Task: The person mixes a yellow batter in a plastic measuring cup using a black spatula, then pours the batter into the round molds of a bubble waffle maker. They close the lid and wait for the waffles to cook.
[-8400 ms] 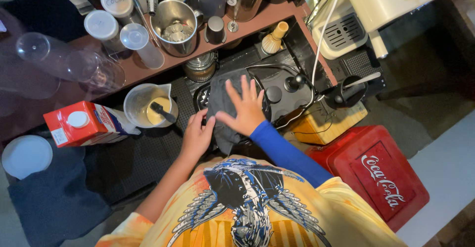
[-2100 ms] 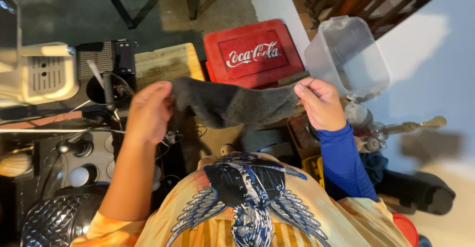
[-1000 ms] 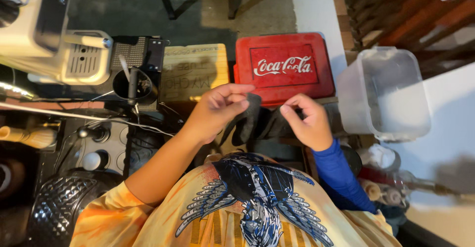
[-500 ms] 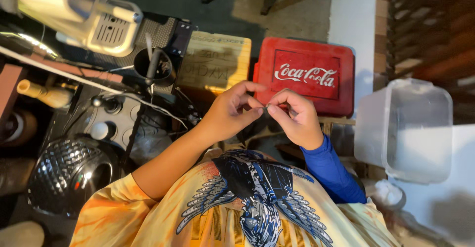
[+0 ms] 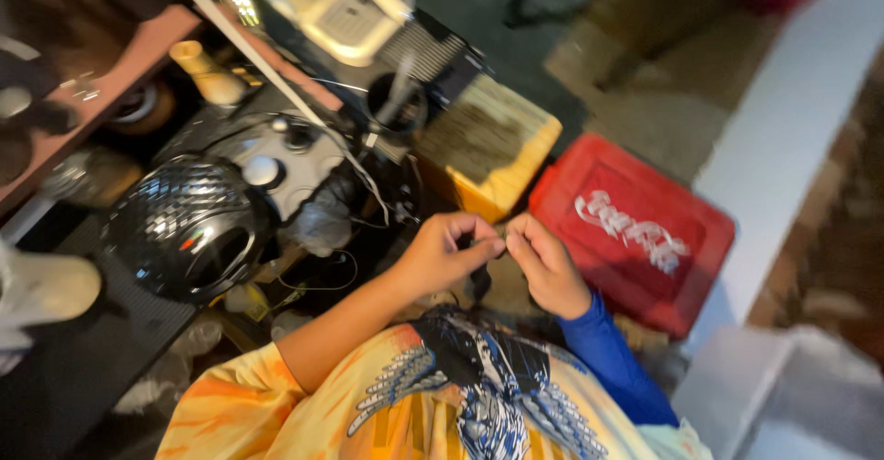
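Note:
My left hand [image 5: 448, 254], on a bare arm, and my right hand [image 5: 548, 267], in a blue sleeve, meet fingertip to fingertip in front of my chest. Both pinch a dark grey cloth [image 5: 480, 281], bunched into a narrow fold that hangs down between them. Most of the cloth is hidden behind my fingers. My orange printed shirt [image 5: 460, 395] fills the bottom of the view.
A red plastic crate [image 5: 635, 230] lies just beyond my right hand, next to a yellow wooden block [image 5: 488, 147]. To the left are a shiny black domed appliance [image 5: 189, 225], tangled cables, a white machine [image 5: 341, 9] and a brown shelf [image 5: 92, 64]. A clear plastic tub [image 5: 783, 395] sits at the lower right.
Two seconds ago the cloth was stretched wide between my hands. My hands have since come together, folding it small. The view has swung, so the crate now lies to the right.

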